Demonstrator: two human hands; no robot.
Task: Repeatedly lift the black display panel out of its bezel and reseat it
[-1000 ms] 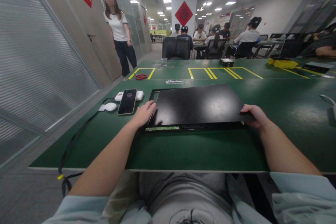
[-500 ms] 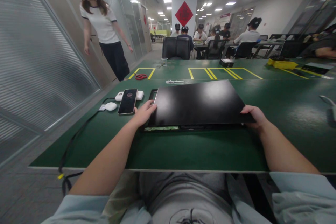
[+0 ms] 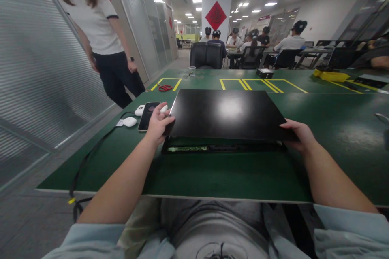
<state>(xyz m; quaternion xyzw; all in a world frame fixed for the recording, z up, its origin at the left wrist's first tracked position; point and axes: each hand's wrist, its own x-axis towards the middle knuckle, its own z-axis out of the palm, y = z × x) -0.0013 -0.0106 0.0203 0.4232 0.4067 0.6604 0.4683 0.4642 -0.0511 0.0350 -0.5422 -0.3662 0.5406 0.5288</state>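
Note:
A flat black display panel (image 3: 225, 115) is held level between my two hands, over a dark frame (image 3: 243, 147) on the green table (image 3: 231, 178). Along the frame's near edge a green circuit board strip (image 3: 187, 148) shows; the panel hides most of the rest. My left hand (image 3: 158, 124) is closed on the panel's left edge, thumb on top. At the right edge my right hand (image 3: 299, 132) grips the near corner, thumb above and fingers mostly hidden below.
Left of the panel lie a phone (image 3: 146, 119), a white plug-like piece (image 3: 130, 122) and a black cable (image 3: 91, 151). Farther back are red-handled scissors (image 3: 165, 88), a clear cup (image 3: 192, 71), a small box (image 3: 265, 73) and a yellow object (image 3: 331, 75). A person (image 3: 97, 28) stands at the left.
Both hands have raised the panel off the frame, more so on the left, and more of the frame's near edge shows. The standing person has come closer on the left.

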